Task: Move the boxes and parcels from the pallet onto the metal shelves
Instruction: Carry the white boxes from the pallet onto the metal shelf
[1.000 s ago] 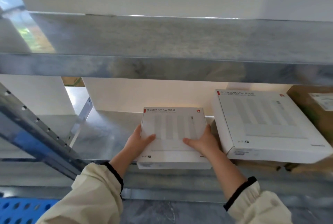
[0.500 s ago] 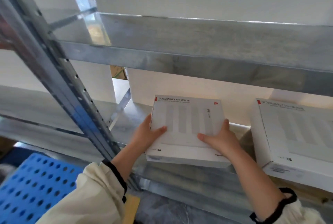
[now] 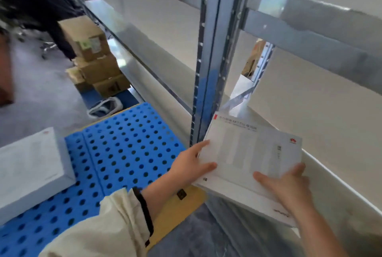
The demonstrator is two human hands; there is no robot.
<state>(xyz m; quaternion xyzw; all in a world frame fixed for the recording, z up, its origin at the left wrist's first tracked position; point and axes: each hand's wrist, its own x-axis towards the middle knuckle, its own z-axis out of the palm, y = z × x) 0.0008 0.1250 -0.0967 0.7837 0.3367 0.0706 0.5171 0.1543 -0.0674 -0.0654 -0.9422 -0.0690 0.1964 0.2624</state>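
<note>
Left grip [image 3: 189, 166] and right grip [image 3: 289, 187] both clamp the white box [image 3: 248, 153], thumbs on top, at the shelf [image 3: 341, 190] front edge. Its left corner sits just beside the post [image 3: 210, 70]; shelf surface shows to its right.

L hand [image 3: 191, 163] grips box [image 3: 248, 153] at its left edge: thumb flat on top, index stretched along the edge, rest of fingers hidden under. R hand [image 3: 289, 186] grips near-right corner, thumb on top, fingertips curled over right edge. Both forearms reach fwd to the grip. L wrist bare past cream sleeve [image 3: 115, 221] w/ dark cuff [image 3: 144, 209]; R forearm bare.
</note>
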